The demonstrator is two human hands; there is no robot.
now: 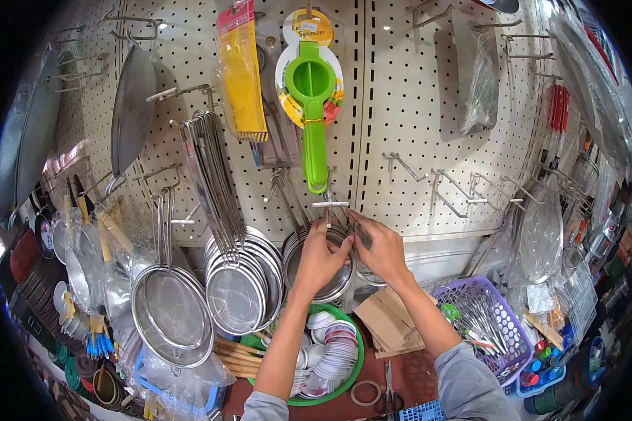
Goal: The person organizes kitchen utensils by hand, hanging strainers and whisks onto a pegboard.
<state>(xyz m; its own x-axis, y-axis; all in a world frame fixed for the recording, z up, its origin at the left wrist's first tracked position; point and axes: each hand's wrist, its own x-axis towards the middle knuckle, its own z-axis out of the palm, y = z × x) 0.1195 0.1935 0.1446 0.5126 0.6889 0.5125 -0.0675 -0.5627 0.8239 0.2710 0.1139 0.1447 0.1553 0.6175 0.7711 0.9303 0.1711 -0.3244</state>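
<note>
My left hand point(321, 258) and my right hand point(378, 247) are raised close together below the white-tipped end of a hook point(330, 204) on the pegboard. Both have bent fingers and thumbs pinched inward, the thumbs almost meeting. What lies between the fingers is too hidden to make out. Behind my left hand hang several wire-handled mesh strainers point(293, 256), partly covered by it. A round metal rim point(369, 278) shows below my right hand. Just above them, a green lemon squeezer point(314, 133) on a printed card hangs down.
Larger strainers point(235, 295) hang to the left. Below stand a green basin point(359, 354) of small white dishes and a purple basket point(516, 344) of metal utensils. Cardboard point(386, 324), scissors point(389, 393) and a tape ring point(366, 393) lie between. Bare hooks point(449, 194) jut out at right.
</note>
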